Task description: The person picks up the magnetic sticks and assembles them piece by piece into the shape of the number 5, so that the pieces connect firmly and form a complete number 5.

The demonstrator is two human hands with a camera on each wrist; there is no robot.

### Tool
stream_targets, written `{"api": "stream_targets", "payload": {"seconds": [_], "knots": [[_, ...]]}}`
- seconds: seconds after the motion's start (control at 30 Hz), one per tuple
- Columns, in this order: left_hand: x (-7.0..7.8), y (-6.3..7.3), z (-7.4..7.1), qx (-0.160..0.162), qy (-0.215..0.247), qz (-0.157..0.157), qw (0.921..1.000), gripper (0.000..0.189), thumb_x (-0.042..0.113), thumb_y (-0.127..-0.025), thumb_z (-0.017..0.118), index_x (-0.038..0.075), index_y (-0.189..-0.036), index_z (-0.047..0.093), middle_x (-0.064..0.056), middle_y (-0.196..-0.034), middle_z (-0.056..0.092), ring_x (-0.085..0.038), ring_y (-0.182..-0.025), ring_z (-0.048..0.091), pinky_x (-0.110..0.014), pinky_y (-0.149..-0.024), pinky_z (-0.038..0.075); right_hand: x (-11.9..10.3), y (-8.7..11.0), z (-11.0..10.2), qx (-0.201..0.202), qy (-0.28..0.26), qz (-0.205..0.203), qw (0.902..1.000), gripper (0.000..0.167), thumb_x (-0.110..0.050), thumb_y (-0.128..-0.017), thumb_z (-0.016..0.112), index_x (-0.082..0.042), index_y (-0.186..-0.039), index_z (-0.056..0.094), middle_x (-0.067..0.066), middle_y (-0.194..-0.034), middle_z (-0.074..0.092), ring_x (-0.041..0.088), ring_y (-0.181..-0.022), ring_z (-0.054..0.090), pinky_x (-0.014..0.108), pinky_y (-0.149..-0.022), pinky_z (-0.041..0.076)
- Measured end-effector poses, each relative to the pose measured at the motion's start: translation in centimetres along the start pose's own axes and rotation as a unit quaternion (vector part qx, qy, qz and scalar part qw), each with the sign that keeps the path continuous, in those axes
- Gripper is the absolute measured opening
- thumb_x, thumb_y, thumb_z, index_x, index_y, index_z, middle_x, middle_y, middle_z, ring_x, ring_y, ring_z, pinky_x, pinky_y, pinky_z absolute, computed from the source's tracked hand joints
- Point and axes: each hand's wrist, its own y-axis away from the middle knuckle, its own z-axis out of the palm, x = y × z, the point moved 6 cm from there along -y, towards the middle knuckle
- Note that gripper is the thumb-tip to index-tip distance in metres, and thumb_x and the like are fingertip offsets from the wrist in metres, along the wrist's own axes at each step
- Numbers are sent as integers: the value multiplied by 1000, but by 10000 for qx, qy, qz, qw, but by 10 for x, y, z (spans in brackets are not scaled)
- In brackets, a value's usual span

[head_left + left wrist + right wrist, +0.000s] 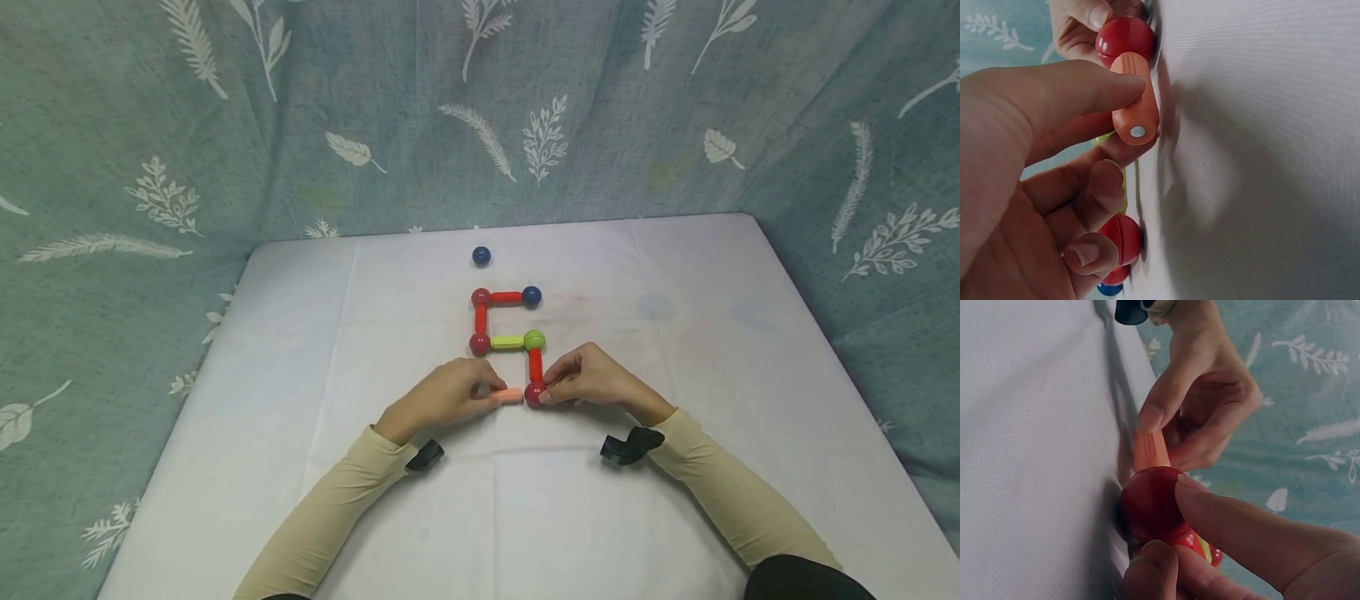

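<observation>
An orange magnetic rod [507, 396] is pinched between the thumb and fingers of my left hand [442, 397]. A metal disc shows in its near end in the left wrist view. Its other end points at a red ball [535, 394], with a small gap in the head view. My right hand [592, 382] pinches that red ball [1155, 503] between thumb and fingers. From the ball a red rod [535, 365] runs back to a green ball [534, 340]. A yellow-green rod [507, 342] links the green ball to another red ball [480, 344].
Farther back, a red rod [481, 318] leads to a red ball [481, 297], and another red rod [506, 297] ends at a blue ball [532, 297]. A separate blue ball [482, 257] lies near the far edge of the white-covered table [675, 292]. Patterned cloth [405, 108] hangs behind.
</observation>
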Motion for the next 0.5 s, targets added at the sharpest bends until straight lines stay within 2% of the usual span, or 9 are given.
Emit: {"api": "stream_targets", "payload": {"seconds": [0.3, 0.5], "knots": [[2, -2, 2, 46, -128, 175, 9998, 21, 22, -95, 74, 15, -115, 79, 8, -94, 69, -11, -78, 55, -22, -68, 44, -1, 1, 0, 22, -6, 3, 10000, 27, -13, -81, 87, 2, -103, 79, 10, -90, 80, 8, -69, 62, 22, -62, 52], [6, -3, 2, 31, -144, 141, 9998, 23, 23, -96, 73, 15, -118, 78, 7, -95, 70, -11, -80, 55, -23, -70, 45, -2, 2, -3, 47, 100, -4, 9999, 28, -15, -81, 88, 1, -102, 79, 8, -88, 79, 8, -68, 61, 22, -61, 51]]}}
